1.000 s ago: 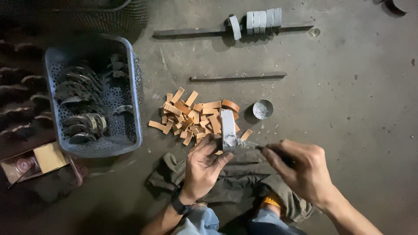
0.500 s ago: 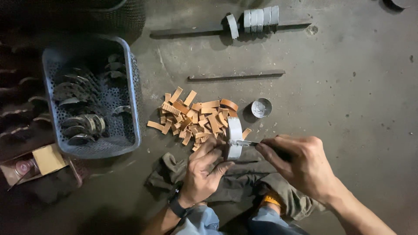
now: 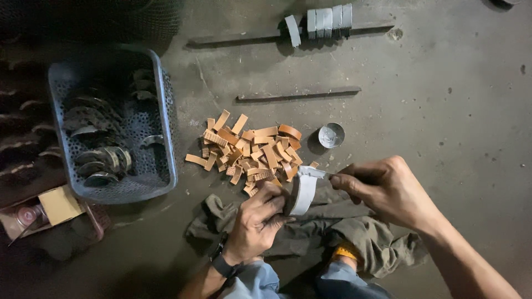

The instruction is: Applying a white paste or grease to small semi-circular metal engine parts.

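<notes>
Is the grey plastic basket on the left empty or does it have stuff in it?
Partly filled: the grey basket holds curved dark metal pieces.

- Directly ahead of both hands, the pile of orange strips [image 3: 252, 149] covers the floor, with a small round tin [image 3: 331, 135] just right of it.
- Left of the left hand [image 3: 256, 221], the perforated grey basket [image 3: 160, 133] walls off that side.
- Beyond the pile lies a flat metal bar [image 3: 299, 94].
- Right of the right hand [image 3: 388, 191], bare concrete floor [image 3: 460, 127] lies open.
- Beneath the hands, a crumpled cloth [image 3: 354, 232] covers the floor.
</notes>
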